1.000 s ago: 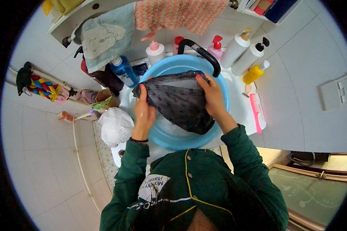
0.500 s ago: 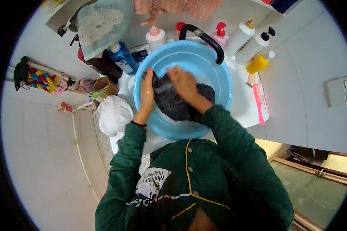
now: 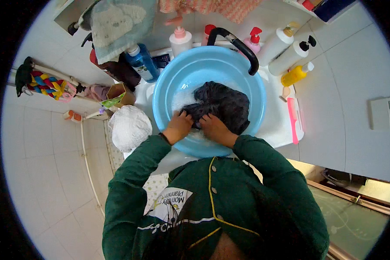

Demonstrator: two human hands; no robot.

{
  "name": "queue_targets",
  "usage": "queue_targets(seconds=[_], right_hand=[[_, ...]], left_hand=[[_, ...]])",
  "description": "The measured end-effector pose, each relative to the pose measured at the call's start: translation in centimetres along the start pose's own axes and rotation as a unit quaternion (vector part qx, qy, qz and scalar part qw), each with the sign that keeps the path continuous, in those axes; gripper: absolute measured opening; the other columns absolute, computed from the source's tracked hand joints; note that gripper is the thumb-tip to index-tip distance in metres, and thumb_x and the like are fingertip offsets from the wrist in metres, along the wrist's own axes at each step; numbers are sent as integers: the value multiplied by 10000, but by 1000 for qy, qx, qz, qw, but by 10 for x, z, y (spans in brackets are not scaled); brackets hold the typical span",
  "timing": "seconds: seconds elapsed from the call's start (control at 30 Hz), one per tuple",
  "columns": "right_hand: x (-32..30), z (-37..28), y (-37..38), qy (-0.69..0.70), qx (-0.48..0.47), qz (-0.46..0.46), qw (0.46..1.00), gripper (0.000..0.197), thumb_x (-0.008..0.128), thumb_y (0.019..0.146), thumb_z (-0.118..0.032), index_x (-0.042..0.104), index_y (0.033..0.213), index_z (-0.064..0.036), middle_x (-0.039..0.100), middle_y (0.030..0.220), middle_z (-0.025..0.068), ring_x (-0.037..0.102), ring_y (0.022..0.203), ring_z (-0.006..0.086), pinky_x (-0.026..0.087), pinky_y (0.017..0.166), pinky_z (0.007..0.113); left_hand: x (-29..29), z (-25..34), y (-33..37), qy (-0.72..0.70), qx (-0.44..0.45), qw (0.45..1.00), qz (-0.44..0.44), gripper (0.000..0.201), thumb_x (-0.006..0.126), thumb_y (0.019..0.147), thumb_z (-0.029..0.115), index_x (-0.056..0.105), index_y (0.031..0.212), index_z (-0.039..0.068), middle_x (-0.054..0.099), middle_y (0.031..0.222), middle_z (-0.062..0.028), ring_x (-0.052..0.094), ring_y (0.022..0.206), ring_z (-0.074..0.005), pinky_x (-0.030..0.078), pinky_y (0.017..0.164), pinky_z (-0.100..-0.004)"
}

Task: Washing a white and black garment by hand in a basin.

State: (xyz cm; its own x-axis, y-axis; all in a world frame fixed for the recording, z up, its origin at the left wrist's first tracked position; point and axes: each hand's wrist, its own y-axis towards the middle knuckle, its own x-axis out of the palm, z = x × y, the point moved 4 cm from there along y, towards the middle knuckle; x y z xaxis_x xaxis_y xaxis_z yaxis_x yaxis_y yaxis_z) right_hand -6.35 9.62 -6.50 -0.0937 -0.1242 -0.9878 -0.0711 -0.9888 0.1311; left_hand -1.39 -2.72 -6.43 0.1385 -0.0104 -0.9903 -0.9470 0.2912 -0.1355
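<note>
Now grasping the near-left end of the dark cloth (image 3: 227,102) with left hand (image 3: 179,127) and right hand (image 3: 216,129) close together; no longer stretching it wide as a second ago, but holding it bunched among suds (image 3: 183,97) inside the blue basin (image 3: 166,82).

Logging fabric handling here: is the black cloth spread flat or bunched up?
Bunched up: the black cloth lies heaped inside the blue basin, its surface creased, its outline rounded and uneven.

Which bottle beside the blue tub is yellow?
The small yellow bottle, right of the blue basin, near the pink comb. The taller pump bottle beside it is white, and no other bottle has a yellow body.
</note>
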Motion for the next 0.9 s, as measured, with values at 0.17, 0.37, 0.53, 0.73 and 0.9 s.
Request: queue_targets(seconds=[0.17, 0.37, 0.53, 0.73, 0.9], right_hand=[[41, 11, -8, -124, 53, 12, 991, 130, 509, 754, -174, 605, 804, -103, 522, 853, 75, 484, 849, 215, 397, 765, 331], [-42, 59, 2, 273, 254, -171, 912, 251, 515, 822, -175, 510, 1051, -71, 541, 908, 182, 543, 872, 270, 434, 748, 388], [-71, 113, -11, 710, 392, 221, 542, 425, 559, 830, -252, 400, 1188, -88, 557, 1026, 106, 512, 982, 254, 440, 785, 345], [-92, 67, 27, 641, 439, 313, 547, 519, 620, 780, -248, 421, 1210, -36, 517, 1123, 99, 482, 1020, 216, 380, 884, 333], [-88, 87, 39, 405, 494, 227, 735, 354, 478, 812, -422, 557, 870, -82, 596, 787, 195, 558, 753, 397, 428, 667, 443]], left_hand=[[1, 23, 35, 83, -5, 994, 73, 244, 499, 768, 163, 595, 970, 67, 555, 992, -69, 461, 1029, -313, 430, 745, -369], [-43, -20, 30, -141, -80, 986, -46, 222, 518, 773, 130, 583, 937, -5, 595, 914, -174, 545, 946, -301, 461, 707, -363], [-89, -58, 16, -719, -255, 628, 151, 246, 610, 761, 118, 561, 990, 40, 622, 941, -85, 567, 928, -245, 438, 805, -360], [-76, -18, 56, -937, -180, 158, 255, 258, 542, 830, 267, 559, 1008, 80, 595, 963, -76, 549, 928, -229, 415, 848, -371], [-76, 27, 80, -815, -324, 313, 364, 353, 364, 912, 336, 541, 911, 31, 568, 833, -96, 562, 768, -237, 457, 692, -372]])
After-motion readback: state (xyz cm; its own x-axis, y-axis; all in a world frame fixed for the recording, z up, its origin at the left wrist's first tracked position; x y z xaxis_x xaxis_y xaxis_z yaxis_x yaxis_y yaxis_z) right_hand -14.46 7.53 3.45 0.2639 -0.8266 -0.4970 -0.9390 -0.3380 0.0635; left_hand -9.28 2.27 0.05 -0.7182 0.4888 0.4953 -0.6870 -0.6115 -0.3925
